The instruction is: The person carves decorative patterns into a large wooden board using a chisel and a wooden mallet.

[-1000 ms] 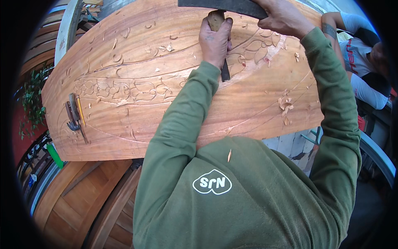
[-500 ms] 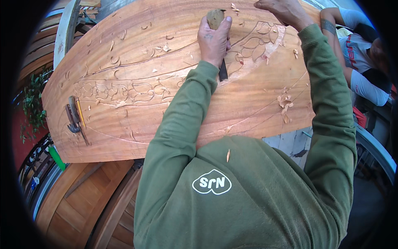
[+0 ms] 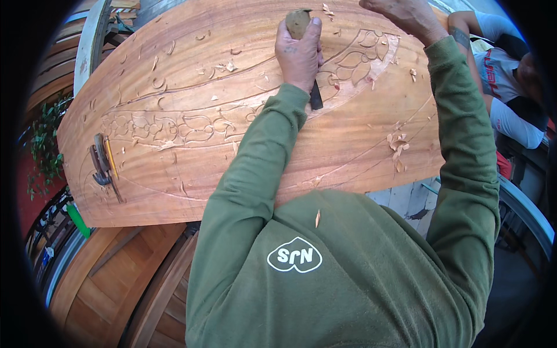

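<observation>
A large reddish-brown wooden panel (image 3: 243, 165) lies before me, with leaf and scroll outlines carved across it. My left hand (image 3: 297, 58) is wrapped round a chisel, its rounded wooden handle top (image 3: 298, 24) showing above the fist. Below the hand the dark chisel blade (image 3: 316, 97) slants down to the panel, beside a pale, freshly cut strip. My right hand (image 3: 408, 16) is raised at the top edge, to the right of the chisel. It looks closed, but its fingers are partly cut off and whatever they hold is out of view.
Several carving tools (image 3: 103, 162) lie together on the panel's left end. Wood shavings (image 3: 398, 145) are scattered over the surface. Another person (image 3: 502, 75) sits close by at the far right. Panelled wooden doors (image 3: 110, 278) stand at the lower left, near a green plant (image 3: 47, 145).
My right hand has shifted slightly right and up. The left hand and the chisel have barely moved; the blade's angle looks a little different.
</observation>
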The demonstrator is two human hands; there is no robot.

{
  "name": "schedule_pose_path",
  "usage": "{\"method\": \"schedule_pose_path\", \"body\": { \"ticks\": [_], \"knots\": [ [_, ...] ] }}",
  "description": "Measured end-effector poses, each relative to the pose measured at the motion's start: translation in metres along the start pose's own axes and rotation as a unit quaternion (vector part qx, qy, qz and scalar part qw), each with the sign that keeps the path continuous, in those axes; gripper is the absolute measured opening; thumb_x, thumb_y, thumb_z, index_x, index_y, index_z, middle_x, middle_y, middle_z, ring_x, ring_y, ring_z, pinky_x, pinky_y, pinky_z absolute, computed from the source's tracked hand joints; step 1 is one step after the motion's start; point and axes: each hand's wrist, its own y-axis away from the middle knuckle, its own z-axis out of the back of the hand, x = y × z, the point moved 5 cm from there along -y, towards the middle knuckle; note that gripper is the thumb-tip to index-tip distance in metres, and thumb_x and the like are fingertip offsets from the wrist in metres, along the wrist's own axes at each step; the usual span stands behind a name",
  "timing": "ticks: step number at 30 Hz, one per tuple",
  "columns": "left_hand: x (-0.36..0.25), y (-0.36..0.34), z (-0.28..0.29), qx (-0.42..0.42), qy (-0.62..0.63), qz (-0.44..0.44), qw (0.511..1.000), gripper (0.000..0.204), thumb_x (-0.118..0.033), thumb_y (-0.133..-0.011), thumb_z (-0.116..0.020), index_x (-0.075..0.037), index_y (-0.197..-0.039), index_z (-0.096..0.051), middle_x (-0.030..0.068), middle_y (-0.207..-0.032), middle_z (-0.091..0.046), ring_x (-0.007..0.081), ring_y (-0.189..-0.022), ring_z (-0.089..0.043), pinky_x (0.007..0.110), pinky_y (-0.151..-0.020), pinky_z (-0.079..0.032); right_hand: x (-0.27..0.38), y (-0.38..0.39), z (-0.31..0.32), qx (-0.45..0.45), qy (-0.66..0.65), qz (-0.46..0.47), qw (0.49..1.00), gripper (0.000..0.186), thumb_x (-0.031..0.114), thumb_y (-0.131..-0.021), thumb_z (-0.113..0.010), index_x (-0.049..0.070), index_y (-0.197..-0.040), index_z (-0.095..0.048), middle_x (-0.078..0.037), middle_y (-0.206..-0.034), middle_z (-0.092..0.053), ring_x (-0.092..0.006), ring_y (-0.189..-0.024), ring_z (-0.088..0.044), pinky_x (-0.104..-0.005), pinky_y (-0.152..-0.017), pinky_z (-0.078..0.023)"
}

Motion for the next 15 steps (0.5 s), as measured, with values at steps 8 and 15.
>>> {"method": "schedule_pose_path", "body": {
  "ticks": [8,15],
  "knots": [
    [0.006,0.007,-0.007,0.039,-0.040,-0.019,0.998,0.033,-0.031,-0.101,-0.080,-0.009,-0.111,-0.058,-0.0011,-0.068,-0.059,0.0054,-0.044,-0.050,0.022,-0.038,-0.038,0.002,0.015,-0.016,0.251,0.132,-0.017,0.959,0.093,0.006,-0.077,-0.072,0.014,-0.164,-0.043,-0.029,-0.145,-0.063,-0.0427,-0.136,-0.061,-0.0466,-0.114,-0.049],
    [0.006,0.008,-0.007,0.043,-0.025,-0.013,0.999,0.031,-0.030,-0.101,-0.080,-0.009,-0.110,-0.057,-0.0010,-0.069,-0.059,0.0057,-0.044,-0.050,0.021,-0.037,-0.037,0.000,0.016,-0.030,0.208,0.122,0.072,0.968,0.089,0.009,-0.076,-0.078,0.010,-0.160,-0.048,-0.029,-0.143,-0.064,-0.0416,-0.133,-0.063,-0.0459,-0.112,-0.051]
  ]
}}
